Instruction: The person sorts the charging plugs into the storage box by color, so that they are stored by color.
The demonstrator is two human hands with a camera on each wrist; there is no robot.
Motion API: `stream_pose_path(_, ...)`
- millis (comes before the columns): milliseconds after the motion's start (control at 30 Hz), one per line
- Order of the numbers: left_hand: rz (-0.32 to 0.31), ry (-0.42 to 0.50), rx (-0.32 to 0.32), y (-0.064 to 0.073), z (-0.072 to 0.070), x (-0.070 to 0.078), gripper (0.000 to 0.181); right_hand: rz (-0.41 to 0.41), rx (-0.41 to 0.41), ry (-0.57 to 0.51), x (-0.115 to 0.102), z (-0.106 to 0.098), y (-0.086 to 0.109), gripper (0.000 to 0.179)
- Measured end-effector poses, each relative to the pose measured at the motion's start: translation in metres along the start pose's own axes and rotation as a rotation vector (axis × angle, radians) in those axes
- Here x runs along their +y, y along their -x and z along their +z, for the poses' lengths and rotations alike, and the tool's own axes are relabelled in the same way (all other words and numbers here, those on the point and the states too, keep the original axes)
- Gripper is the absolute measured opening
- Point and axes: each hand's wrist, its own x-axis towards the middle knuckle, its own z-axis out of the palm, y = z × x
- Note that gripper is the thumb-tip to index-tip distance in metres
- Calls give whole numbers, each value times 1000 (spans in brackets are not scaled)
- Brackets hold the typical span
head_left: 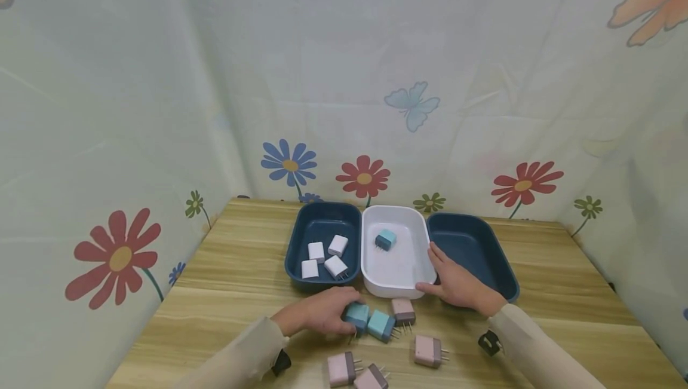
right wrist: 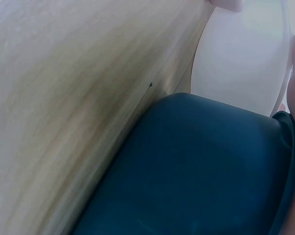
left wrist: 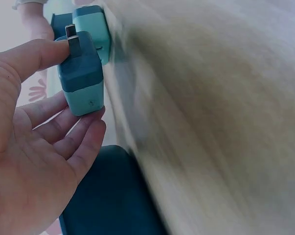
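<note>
With thumb and fingertips, my left hand [head_left: 322,311] pinches a two-tone teal charger plug [left wrist: 81,78] by its ends, its metal prongs beside the thumb. A second teal charger plug [head_left: 381,325] lies right next to it on the table. My right hand [head_left: 457,281] rests at the near right corner of the white bin [head_left: 400,268], fingers mostly straight along the rim and thumb at the front. Inside that bin, toward the back, sits one teal charger plug [head_left: 385,238]. A pink charger plug [head_left: 403,312] lies just in front of the bin.
Left of the white bin stands a dark blue bin [head_left: 328,230] with several white charger plugs [head_left: 316,251]. Another dark blue bin [head_left: 464,239] stands to the right, under my right hand's side. More pink charger plugs [head_left: 427,351] lie along the front of the wooden table [head_left: 242,257].
</note>
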Motion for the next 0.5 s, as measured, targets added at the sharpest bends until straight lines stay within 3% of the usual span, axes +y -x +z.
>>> stream_pose_path(500, 20, 33, 19, 3, -23, 18, 44, 5, -5, -4, -2, -2, 1, 103)
